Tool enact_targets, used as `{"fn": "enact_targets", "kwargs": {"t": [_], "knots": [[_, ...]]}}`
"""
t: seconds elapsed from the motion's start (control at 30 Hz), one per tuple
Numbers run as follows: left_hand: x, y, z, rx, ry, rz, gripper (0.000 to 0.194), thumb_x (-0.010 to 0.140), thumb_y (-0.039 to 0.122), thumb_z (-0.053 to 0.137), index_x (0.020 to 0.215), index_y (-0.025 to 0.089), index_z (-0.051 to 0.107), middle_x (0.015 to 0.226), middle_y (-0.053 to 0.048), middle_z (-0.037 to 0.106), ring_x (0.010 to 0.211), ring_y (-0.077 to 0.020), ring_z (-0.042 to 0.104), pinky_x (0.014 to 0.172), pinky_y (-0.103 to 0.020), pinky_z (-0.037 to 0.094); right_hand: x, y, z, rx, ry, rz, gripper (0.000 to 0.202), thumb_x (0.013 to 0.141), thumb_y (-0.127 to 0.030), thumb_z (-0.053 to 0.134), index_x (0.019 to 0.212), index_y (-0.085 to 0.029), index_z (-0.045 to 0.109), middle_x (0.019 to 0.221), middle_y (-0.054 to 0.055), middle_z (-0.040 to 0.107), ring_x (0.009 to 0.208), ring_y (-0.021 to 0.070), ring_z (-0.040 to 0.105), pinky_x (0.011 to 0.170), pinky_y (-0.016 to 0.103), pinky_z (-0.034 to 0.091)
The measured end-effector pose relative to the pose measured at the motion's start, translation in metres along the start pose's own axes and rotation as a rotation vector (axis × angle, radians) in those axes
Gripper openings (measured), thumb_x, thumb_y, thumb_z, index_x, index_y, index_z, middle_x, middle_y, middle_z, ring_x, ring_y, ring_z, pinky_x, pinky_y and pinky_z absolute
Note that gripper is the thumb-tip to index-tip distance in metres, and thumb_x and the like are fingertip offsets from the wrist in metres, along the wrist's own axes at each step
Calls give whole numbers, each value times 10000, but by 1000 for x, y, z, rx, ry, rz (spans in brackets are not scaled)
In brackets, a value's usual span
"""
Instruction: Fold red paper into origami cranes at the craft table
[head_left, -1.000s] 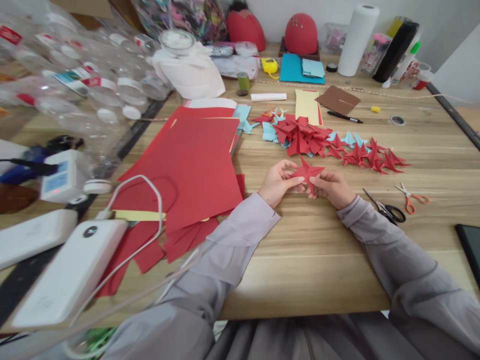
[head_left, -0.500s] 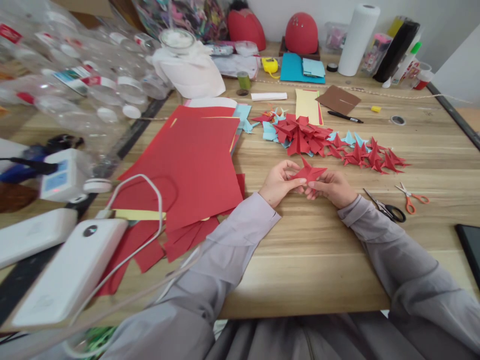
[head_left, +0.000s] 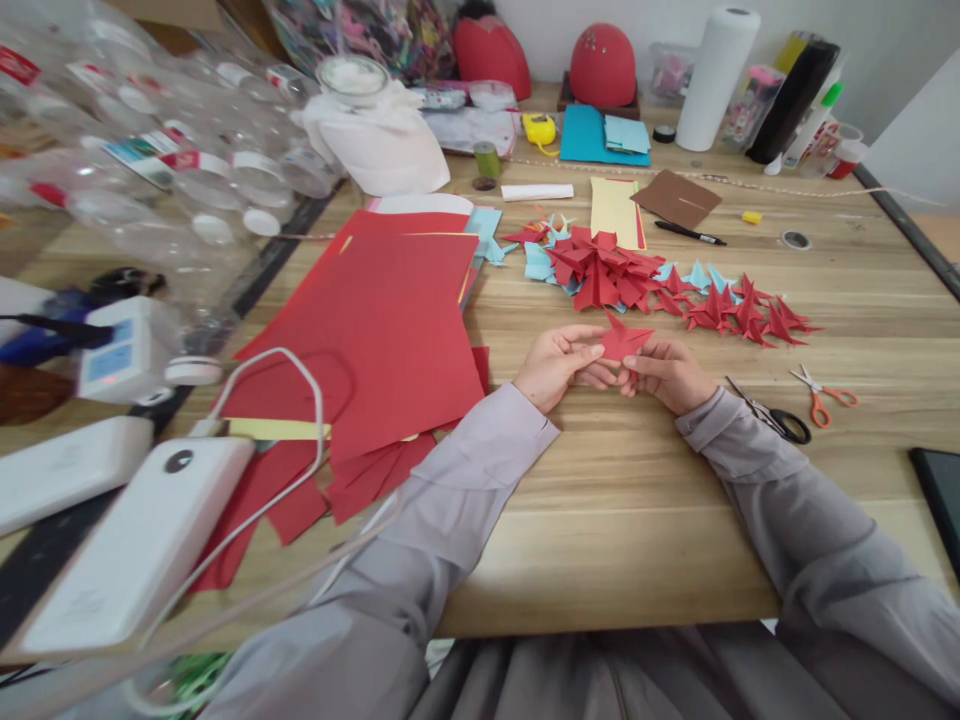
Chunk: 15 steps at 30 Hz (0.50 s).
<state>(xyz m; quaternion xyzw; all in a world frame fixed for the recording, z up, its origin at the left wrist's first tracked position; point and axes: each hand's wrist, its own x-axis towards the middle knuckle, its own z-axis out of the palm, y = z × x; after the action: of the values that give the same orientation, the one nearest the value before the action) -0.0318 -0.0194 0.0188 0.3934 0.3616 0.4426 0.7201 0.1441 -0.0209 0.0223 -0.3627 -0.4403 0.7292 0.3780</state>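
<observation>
Over the wood-grain table (head_left: 615,530) by a pale wall (head_left: 667,22), you're pinching a red paper star (head_left: 622,343) between left hand (head_left: 553,366) and right hand (head_left: 672,376).

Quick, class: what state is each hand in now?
Left hand: closed, pinching the red folded paper at its left.
Right hand: closed, pinching its lower right.

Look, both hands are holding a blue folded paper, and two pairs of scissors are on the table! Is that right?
Not quite: the folded paper in the left hand and right hand is red, not blue, as the head view shows. The black scissors and orange scissors are indeed on the table.
</observation>
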Motion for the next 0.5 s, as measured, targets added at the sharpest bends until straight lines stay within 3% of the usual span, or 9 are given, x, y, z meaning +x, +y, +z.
{"fn": "enact_targets", "kwargs": {"t": [0.5], "knots": [[0, 2, 0, -55, -36, 3, 427, 809, 381, 593, 1155, 138, 534, 694, -72, 704, 569, -192, 678, 500, -276, 540, 1, 1, 0, 68, 81, -25, 199, 604, -274, 767, 596, -132, 628, 557, 44, 665, 467, 115, 588, 448, 219, 475]]}}
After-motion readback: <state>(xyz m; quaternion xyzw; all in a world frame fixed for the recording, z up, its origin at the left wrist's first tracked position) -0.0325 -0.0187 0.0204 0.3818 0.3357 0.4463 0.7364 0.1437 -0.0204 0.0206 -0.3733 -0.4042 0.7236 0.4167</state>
